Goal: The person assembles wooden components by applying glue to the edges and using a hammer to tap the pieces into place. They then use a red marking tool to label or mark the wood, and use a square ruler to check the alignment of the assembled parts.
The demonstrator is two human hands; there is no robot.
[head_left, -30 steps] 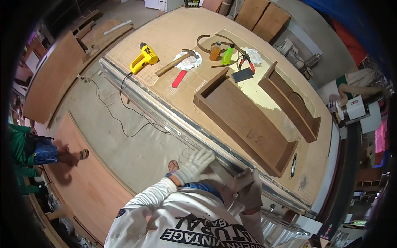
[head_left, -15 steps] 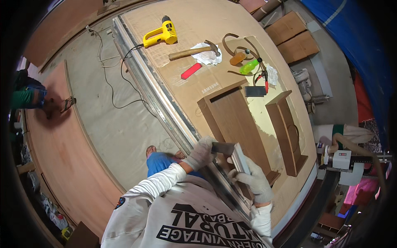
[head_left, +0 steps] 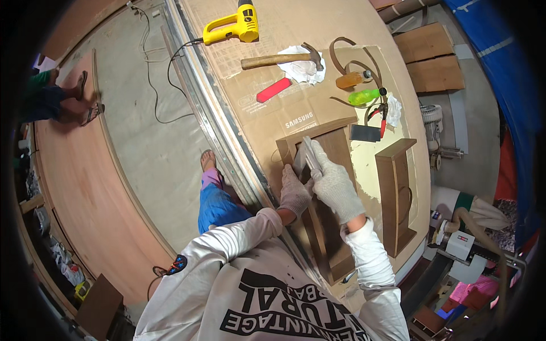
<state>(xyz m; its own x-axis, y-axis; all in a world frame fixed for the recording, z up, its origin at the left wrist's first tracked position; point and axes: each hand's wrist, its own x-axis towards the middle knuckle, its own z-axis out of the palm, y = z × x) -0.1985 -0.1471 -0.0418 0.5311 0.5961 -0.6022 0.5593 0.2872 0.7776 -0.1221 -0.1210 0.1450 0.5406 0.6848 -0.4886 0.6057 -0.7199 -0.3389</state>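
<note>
A long brown wooden box frame with raised sides lies in front of me. My right hand, in a pale knitted glove, is closed around a light grey metal bar over the frame's left part. A flat grey plate sits along the bar's left side; whether the two are joined I cannot tell. Also gloved, my left hand is closed at the frame's left side, close below the plate. What its fingers hold is hidden.
On the cardboard-covered table lie a yellow heat gun, a hammer, a red flat-handled tool, two bottles, red-handled pliers, a dark block and a second wooden piece. Another person's legs show at the left.
Both hands have moved up and away from my body, from the near table edge to over the box frame. The bar and plate came along. The view has shifted slightly.
</note>
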